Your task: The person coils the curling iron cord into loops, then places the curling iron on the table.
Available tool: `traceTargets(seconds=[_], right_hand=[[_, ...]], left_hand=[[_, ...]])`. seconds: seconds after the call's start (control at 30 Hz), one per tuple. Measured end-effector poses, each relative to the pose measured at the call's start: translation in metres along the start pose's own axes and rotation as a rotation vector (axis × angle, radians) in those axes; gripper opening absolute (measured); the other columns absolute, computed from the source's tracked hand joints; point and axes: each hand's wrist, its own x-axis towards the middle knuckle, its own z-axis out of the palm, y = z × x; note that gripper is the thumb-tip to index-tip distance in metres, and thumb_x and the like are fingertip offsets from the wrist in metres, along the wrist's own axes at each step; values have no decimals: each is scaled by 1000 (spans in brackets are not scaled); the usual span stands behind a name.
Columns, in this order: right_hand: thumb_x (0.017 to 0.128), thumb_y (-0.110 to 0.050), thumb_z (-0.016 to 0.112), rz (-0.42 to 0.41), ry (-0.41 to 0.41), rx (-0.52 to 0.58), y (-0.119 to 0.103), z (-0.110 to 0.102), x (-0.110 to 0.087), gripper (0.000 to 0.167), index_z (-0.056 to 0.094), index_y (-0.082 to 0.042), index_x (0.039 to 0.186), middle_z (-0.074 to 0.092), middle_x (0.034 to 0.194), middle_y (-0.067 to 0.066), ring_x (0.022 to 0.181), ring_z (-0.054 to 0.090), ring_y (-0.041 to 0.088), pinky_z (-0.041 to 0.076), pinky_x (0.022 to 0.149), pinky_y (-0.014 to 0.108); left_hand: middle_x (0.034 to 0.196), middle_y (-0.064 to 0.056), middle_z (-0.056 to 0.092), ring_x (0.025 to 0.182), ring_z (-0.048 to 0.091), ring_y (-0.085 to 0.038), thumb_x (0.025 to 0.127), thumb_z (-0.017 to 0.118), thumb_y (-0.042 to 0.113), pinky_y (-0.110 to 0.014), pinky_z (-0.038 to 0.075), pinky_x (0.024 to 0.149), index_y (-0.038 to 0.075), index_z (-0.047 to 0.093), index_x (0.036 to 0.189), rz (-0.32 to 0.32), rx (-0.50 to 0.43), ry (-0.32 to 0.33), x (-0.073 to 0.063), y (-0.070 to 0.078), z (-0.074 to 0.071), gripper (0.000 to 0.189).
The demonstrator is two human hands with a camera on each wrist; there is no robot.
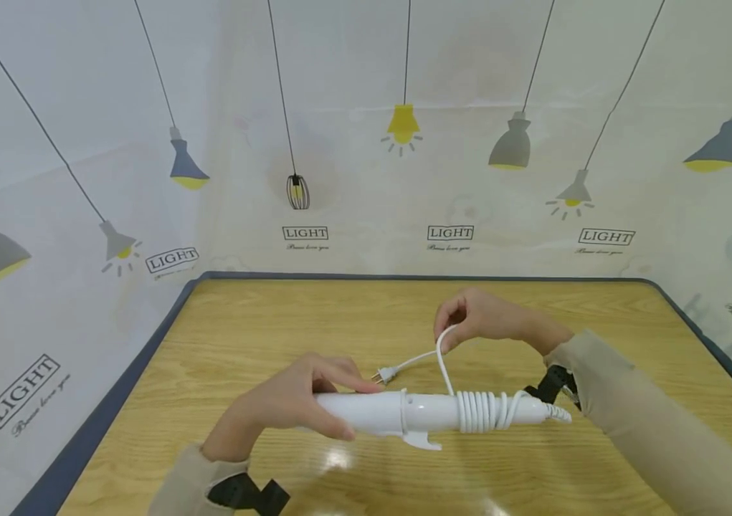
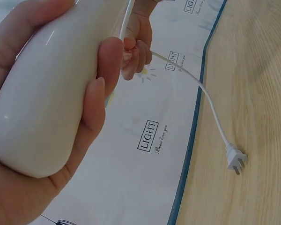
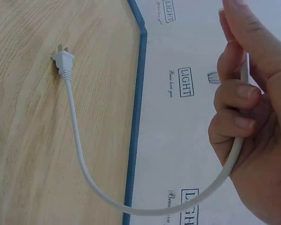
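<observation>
Left hand: [image 1: 304, 395] palm and fingers wrapped round the thick end of the white appliance, thumb along its near side. Arm comes in from lower left.
Right hand: [image 1: 483, 315] fingers curled round the white cord [image 3: 103, 195], holding it up past the coils. Arm reaches in from lower right, wrist beyond the appliance's thin end.
White appliance: [image 1: 366, 413] held up over the table, long axis roughly level across the head view, thick end left, thin end right. Lever sticks out on the near side.
Coils: [image 1: 477, 412] several side-by-side turns round the thin half; one strand rises to the right hand.
Plug: [image 3: 64, 61] on the cord's loose end, between the hands in the head view, prongs toward the left hand. Can't tell if it touches wood.
Edges: dark blue border [image 1: 366, 276] along the table's far side and both flanks, printed wall sheet [image 1: 366, 43] behind.
Room: bare wood tabletop [image 1: 262, 308] between left hand and far border; right forearm crosses the right part. Both hands well inside the side borders.
</observation>
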Motion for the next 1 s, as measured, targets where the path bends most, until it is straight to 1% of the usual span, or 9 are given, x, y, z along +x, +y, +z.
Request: traceTargets(seconds=[0.1,0.17,0.23,0.37,0.53,0.67,0.77,0.87,1.0], right_hand=[[78,-3,70,-40,-33,-41,-6,-2,2,7,66,3,80,63,74,5,62,52,5,46,55,21],[77,-4,72,-40,-21,-83,-11,-3,2,7,67,1,78,63,73,5,62,52,4,45,54,20],[75,-6,74,-19,1,-126,-17,-4,1,9,67,0,76,63,72,4,62,52,4,46,54,19],[73,-10,76,15,44,-204,-27,-5,-3,10,68,-4,75,62,73,4,63,54,7,48,56,21],[76,-11,74,41,72,-275,-37,-5,-8,7,69,-6,77,62,75,3,66,57,11,50,60,25],[79,-13,72,78,78,-314,-48,-1,-10,7,71,-7,81,63,77,1,70,61,14,52,64,28],[80,-15,72,104,79,-357,-56,3,-10,6,73,-10,82,62,77,-1,71,61,15,52,64,28],[82,-16,70,91,74,-423,-64,7,-13,8,74,-10,86,60,74,-3,67,60,13,52,61,26],[86,-14,64,54,97,-531,-73,11,-21,15,73,-4,95,56,70,-6,58,50,6,46,53,22]], left_hand=[[98,-10,61,75,55,-12,71,75,1,-33,52,57,1,62,117,-40,33,-8,1,-3,1,47],[98,-8,62,77,55,-12,70,76,2,-34,53,58,3,63,116,-84,63,6,2,-4,2,48],[97,-6,62,79,56,-14,69,77,5,-34,53,59,3,64,115,-134,99,25,3,-4,3,48],[98,-3,64,86,56,-17,67,79,10,-33,52,66,6,66,114,-217,186,79,5,-6,4,49],[102,0,64,92,54,-20,65,80,12,-33,49,71,11,67,112,-295,269,176,6,-10,3,49],[102,-2,63,91,53,-22,66,80,13,-34,49,69,14,68,112,-329,272,242,7,-14,2,48],[102,-4,63,91,53,-22,66,81,14,-34,49,68,15,68,112,-334,290,289,8,-17,3,48],[103,-3,63,92,54,-22,66,81,15,-33,50,68,16,68,112,-340,332,353,10,-19,4,48],[103,0,63,92,55,-22,64,83,17,-33,50,68,21,69,110,-353,375,479,16,-21,4,48]])
